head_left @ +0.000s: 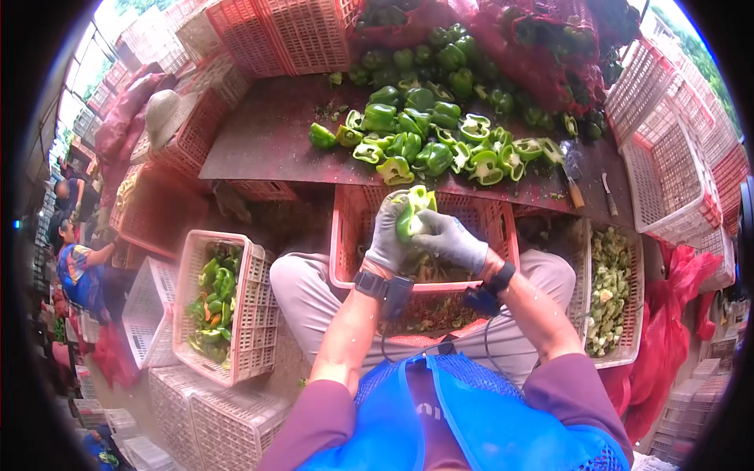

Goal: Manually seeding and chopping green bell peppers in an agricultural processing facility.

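Observation:
Between my gloved hands is a cut green bell pepper (415, 210), its pale inside partly showing, held over the red crate (342, 250) at my knees. My left hand (386, 235) wraps round the pepper's left side. At the pepper's right, my right hand (454, 242) is closed, fingers pressed to the cut flesh; whether it pinches a separate piece is hidden. Just beyond, halved green peppers (428, 141) lie in a heap on the dark table (275, 133). Bits of pepper lie in the crate.
A knife (575, 188) and another thin blade (609, 196) lie at the table's right. Left stands a crate of green pepper pieces (216, 302); right, a crate of pale cores (609, 294). Red mesh sacks (542, 55) and stacked crates surround the table. Another person (82, 267) sits far left.

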The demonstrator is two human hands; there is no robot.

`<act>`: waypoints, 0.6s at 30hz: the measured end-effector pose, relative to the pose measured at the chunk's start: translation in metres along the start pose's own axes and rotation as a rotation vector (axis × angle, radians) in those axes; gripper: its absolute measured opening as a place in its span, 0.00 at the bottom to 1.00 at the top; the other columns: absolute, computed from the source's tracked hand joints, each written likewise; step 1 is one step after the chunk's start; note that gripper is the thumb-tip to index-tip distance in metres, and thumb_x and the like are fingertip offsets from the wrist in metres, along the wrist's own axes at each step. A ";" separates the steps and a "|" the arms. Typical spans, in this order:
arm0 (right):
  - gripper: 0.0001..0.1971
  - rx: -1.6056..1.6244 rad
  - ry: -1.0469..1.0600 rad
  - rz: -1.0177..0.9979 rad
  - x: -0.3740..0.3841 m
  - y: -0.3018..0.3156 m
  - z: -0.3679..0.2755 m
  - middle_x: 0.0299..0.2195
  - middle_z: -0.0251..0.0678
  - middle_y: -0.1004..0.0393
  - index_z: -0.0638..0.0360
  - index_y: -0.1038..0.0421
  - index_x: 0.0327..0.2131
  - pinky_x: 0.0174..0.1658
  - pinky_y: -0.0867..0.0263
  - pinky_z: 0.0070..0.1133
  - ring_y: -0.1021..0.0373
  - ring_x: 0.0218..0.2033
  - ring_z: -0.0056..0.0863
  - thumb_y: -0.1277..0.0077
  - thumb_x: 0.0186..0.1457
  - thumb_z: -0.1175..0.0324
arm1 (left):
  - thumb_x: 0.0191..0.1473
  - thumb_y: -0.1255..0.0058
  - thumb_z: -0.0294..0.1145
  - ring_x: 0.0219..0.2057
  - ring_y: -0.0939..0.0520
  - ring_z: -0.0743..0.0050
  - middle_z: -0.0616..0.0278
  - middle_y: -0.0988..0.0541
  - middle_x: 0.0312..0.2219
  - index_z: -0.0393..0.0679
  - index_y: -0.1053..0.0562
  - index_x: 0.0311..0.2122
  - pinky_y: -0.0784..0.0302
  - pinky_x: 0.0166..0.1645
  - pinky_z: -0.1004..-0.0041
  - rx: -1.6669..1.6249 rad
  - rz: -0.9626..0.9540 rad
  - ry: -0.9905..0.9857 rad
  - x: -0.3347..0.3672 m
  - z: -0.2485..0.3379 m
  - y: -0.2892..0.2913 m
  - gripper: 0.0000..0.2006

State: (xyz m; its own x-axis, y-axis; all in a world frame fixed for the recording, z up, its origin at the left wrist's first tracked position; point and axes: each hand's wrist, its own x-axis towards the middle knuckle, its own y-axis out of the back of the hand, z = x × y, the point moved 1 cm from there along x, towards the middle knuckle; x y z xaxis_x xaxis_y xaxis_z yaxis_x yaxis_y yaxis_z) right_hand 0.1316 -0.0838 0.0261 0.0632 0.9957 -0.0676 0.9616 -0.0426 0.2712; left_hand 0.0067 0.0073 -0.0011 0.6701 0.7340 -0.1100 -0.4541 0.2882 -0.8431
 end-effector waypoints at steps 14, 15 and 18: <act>0.15 -0.136 -0.013 0.906 -0.096 0.156 0.012 0.37 0.32 0.22 0.56 0.28 0.48 0.38 0.30 0.24 0.28 0.35 0.20 0.41 0.59 0.64 | 0.54 0.36 0.36 0.42 0.19 0.73 0.61 0.19 0.41 0.43 0.25 0.50 0.22 0.48 0.71 0.916 0.330 -0.118 0.020 -0.021 0.068 0.19; 0.16 -0.259 -0.053 0.953 -0.108 0.174 0.014 0.38 0.32 0.23 0.56 0.29 0.48 0.39 0.30 0.25 0.28 0.36 0.22 0.41 0.59 0.64 | 0.54 0.36 0.39 0.44 0.19 0.68 0.58 0.19 0.43 0.43 0.25 0.51 0.23 0.51 0.69 1.111 0.323 -0.100 0.025 -0.026 0.093 0.21; 0.19 -0.638 -0.224 1.012 -0.127 0.203 0.030 0.40 0.35 0.23 0.55 0.29 0.50 0.41 0.29 0.28 0.28 0.39 0.27 0.40 0.57 0.62 | 0.52 0.36 0.47 0.53 0.20 0.50 0.48 0.19 0.50 0.43 0.24 0.55 0.27 0.59 0.62 1.583 0.204 -0.092 0.035 -0.065 0.129 0.28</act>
State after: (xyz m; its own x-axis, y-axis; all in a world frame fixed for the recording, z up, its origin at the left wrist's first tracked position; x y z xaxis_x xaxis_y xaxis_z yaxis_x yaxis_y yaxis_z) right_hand 0.3268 -0.2212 0.0607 0.8136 0.4974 0.3011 0.1509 -0.6808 0.7168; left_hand 0.0097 0.0307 -0.1481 0.5150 0.8546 -0.0675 -0.6903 0.4601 0.5583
